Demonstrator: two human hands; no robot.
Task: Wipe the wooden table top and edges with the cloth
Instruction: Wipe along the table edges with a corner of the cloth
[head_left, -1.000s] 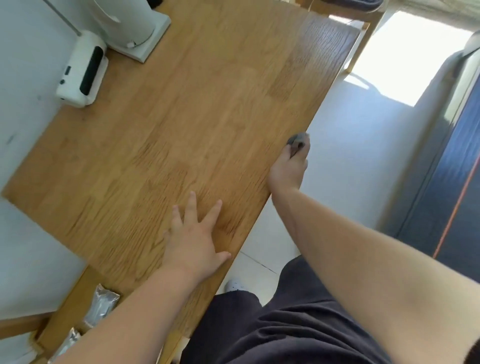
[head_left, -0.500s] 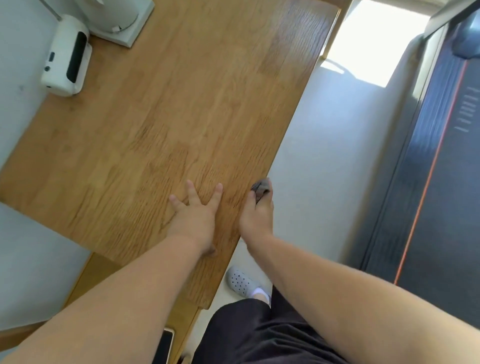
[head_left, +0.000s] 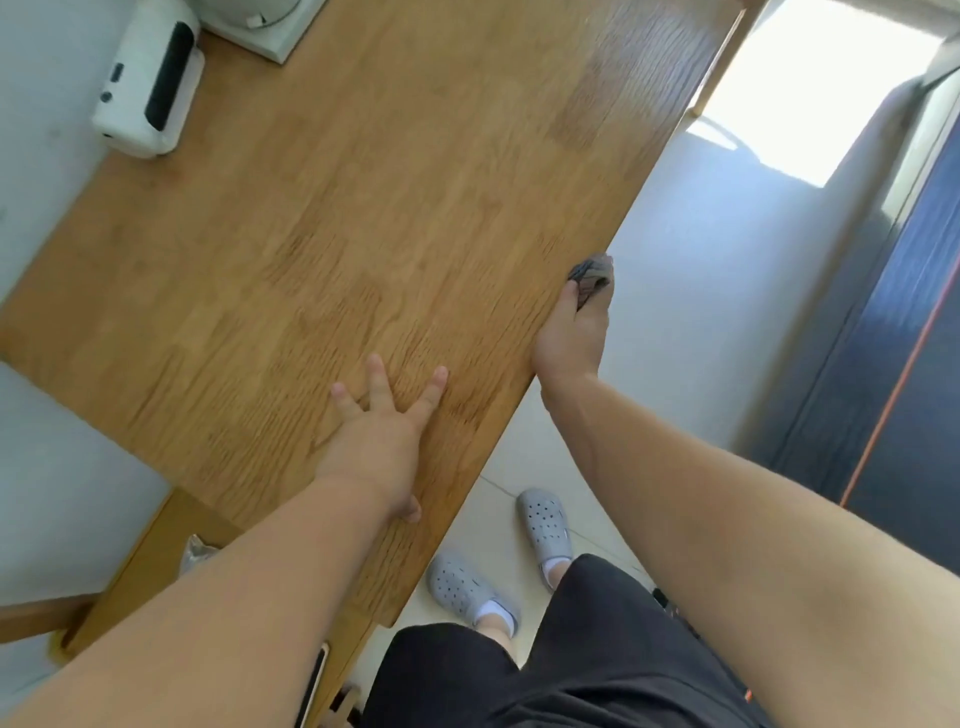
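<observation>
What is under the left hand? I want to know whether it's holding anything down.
The left hand lies flat, fingers spread, on the bare wooden table. Nothing shows around it; the patch beneath its palm is covered.

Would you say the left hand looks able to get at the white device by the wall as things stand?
Probably yes: the left hand lies flat on the table, and only bare wood lies between it and the white device, though it would be a long stretch forward.
</observation>
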